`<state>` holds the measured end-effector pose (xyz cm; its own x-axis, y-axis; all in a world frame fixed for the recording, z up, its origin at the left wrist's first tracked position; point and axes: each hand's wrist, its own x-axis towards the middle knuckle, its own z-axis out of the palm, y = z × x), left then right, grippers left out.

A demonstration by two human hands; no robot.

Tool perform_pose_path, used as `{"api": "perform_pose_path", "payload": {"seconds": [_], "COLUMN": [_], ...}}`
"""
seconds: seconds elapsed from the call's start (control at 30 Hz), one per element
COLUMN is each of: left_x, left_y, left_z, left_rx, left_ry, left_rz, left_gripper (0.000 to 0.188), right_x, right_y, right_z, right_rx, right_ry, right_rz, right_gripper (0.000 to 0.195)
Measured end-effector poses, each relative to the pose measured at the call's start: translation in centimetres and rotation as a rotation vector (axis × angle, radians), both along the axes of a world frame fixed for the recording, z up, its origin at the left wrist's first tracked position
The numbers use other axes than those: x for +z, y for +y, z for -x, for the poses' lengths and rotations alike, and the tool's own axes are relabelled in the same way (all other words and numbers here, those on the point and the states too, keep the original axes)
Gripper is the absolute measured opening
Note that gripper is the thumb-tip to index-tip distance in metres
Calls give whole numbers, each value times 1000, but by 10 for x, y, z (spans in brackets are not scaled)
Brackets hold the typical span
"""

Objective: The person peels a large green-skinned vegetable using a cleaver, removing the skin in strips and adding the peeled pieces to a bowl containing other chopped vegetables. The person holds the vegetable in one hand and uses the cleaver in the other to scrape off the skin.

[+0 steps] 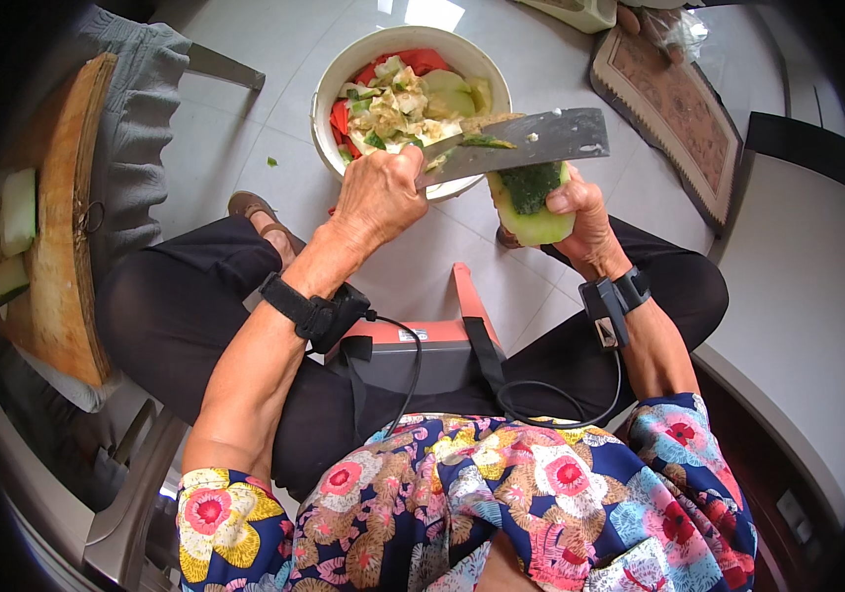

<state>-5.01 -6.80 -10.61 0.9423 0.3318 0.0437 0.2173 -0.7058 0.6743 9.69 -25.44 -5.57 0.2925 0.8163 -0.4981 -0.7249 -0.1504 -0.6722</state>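
My left hand [382, 192] is closed around the handle of a cleaver [541, 137], whose broad blade points right over the rim of a white bucket [320, 118]. Bits of peel stick to the blade. In my right hand [585, 218] is a piece of winter melon [533, 203], partly dark green skin and partly pale flesh, just below the blade. Whether the edge touches it cannot be told. Inside the bucket, pale and green vegetable scraps [400, 100] lie on a red plastic bag [339, 118].
At the left, pale melon pieces [19, 211] rest on a wooden chopping board [71, 244] over a grey cloth [145, 133]. A patterned mat [674, 126] lies at the upper right. A green scrap [272, 161] is on the tiled floor. Below my hands is a pink and grey stool [422, 355].
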Motion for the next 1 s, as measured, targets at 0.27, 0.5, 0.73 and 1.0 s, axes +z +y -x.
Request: {"api": "perform_pose_path", "payload": {"seconds": [0.27,0.5,0.73,1.0], "left_x": [-17,-10,14,54], "left_y": [17,22,25,22], "left_z": [4,-10,-13,0], "left_rx": [107,207,302,318], "left_ry": [101,180,69,-22], "left_rz": [-21,103,262,445], "left_gripper": [10,18,14,12], "right_x": [24,25,9,21], "right_y": [-12,-2,-6,3], "right_z": [-11,0,-12,-11], "right_rx": [-8,-82,-35,-54], "right_ry": [-15,-58,-20,-81], "right_rz": [-47,-35,-118,-124], "right_gripper": [79,81,85,80]}}
